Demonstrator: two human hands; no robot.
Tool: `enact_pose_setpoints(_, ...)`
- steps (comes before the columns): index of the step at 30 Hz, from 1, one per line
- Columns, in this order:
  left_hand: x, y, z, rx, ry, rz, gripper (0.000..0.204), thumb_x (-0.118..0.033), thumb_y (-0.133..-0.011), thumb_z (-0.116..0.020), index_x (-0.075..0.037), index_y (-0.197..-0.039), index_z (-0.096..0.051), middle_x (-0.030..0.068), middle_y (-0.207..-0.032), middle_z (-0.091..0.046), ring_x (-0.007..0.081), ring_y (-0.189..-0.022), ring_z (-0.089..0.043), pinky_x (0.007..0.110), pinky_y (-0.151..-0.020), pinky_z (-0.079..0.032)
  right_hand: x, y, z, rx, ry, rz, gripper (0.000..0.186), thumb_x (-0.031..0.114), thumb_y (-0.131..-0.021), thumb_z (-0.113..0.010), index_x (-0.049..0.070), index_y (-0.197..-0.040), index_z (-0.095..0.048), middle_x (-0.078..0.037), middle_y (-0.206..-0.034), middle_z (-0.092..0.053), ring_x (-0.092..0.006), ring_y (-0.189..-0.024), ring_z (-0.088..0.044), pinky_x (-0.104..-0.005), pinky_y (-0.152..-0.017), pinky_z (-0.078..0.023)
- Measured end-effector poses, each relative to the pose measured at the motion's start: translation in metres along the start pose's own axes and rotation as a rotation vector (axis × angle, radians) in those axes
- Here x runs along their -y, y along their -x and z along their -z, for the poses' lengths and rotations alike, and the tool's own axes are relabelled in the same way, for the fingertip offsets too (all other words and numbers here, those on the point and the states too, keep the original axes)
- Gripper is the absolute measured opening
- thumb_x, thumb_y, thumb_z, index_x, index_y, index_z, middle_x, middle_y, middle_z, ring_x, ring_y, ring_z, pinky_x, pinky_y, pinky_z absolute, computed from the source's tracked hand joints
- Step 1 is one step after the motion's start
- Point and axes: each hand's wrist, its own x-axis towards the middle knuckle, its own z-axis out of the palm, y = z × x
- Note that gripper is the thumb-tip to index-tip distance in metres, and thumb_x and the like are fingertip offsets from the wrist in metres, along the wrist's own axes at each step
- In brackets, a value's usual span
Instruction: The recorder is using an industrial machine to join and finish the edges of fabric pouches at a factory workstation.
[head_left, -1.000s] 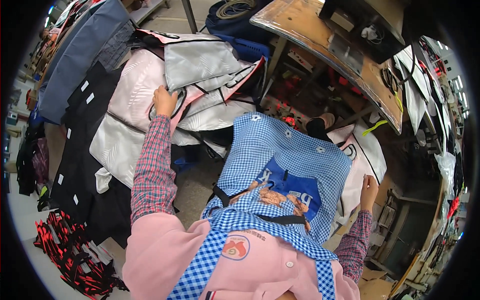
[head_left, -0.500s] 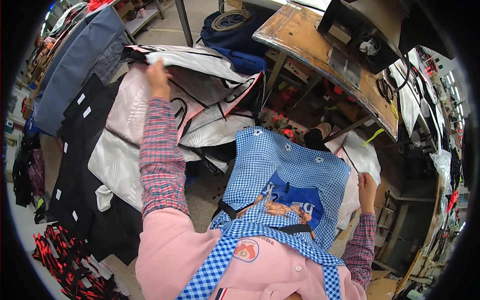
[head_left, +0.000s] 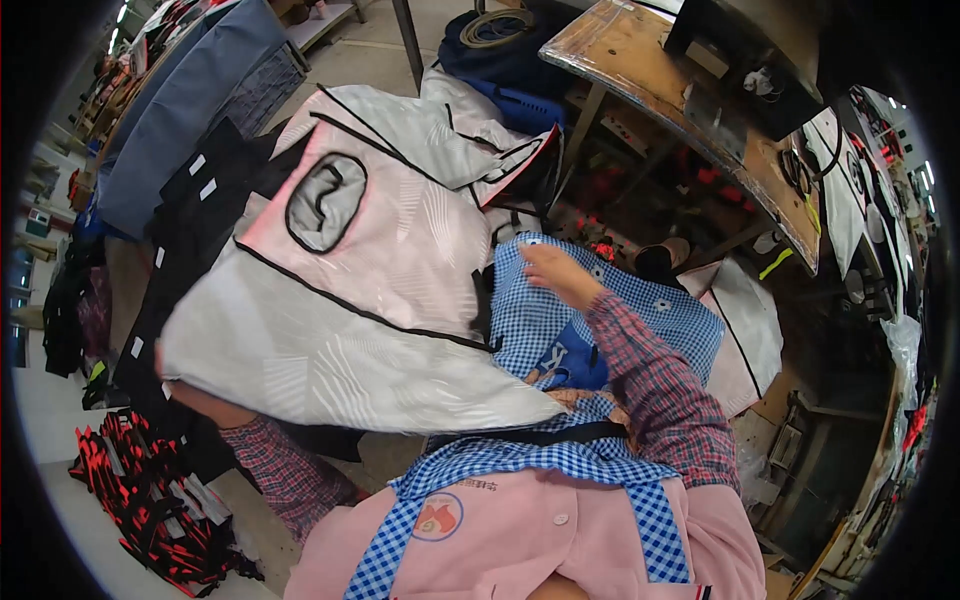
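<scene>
A large pink and white sewn fabric piece (head_left: 400, 215) with black piping and an oval opening spreads in front of me, left of centre. My left hand (head_left: 205, 402) grips its near left edge from below, and the cloth covers most of my fingers. Apart from the piece's right edge, my right hand (head_left: 557, 272) hovers over my blue checked apron (head_left: 640, 330), fingers stretched out and empty. Behind lie more pale folds with black trim (head_left: 475, 105). Another pink and white piece (head_left: 745, 315) hangs low beyond my right forearm.
Black cloth with white tags (head_left: 175, 265) lies at left, beside a grey-blue draped cover (head_left: 195, 95). Red and black strips (head_left: 140, 500) are heaped low left. A worn wooden table (head_left: 610, 40) juts in at upper right; a blue basket (head_left: 530, 105) stands behind the fabric.
My left hand has come back toward me and down, drawing the fabric's edge over and spreading the panel with the oval opening. My right hand has left the right-hand piece and crossed leftward.
</scene>
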Motion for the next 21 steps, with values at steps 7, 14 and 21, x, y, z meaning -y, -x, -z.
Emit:
enact_pose_setpoints(7, -0.03, 0.001, 0.171, 0.143, -0.463, -0.35, 0.046, -0.032, -0.096, -0.048, -0.002, -0.13, -0.047, 0.0164, -0.131, -0.053, 0.0277, -0.115, -0.056, 0.043, -0.098, -0.046, -0.023, -0.028, -0.137, 0.198, 0.422, 0.008, 0.072, 0.049, -0.088, -0.063, -0.008, -0.129, -0.046, -0.02, -0.127, -0.054, -0.0288, -0.114, -0.053, -0.0338, -0.094, -0.043)
enact_pose_setpoints(14, -0.005, -0.009, 0.263, 0.185, -0.43, 0.427, 0.042, -0.028, -0.094, -0.051, 0.002, -0.122, -0.056, 0.013, -0.117, -0.063, 0.0182, -0.1, -0.061, 0.036, -0.087, -0.05, -0.04, -0.061, -0.125, 0.072, 0.005, -0.288, 0.075, 0.049, -0.086, -0.065, -0.008, -0.131, -0.045, -0.022, -0.134, -0.05, -0.0275, -0.125, -0.046, -0.035, -0.104, -0.036)
enact_pose_setpoints(21, -0.017, -0.038, 0.079, 0.321, -2.0, -0.241, 0.045, -0.016, -0.085, -0.064, 0.005, -0.123, -0.051, 0.022, -0.119, -0.059, 0.0385, -0.113, -0.055, 0.045, -0.094, -0.045, 0.045, -0.035, -0.118, 0.128, -0.128, 0.402, 0.038, 0.022, -0.089, -0.067, -0.003, -0.117, -0.06, -0.007, -0.102, -0.068, -0.0145, -0.086, -0.064, -0.0292, -0.077, -0.051)
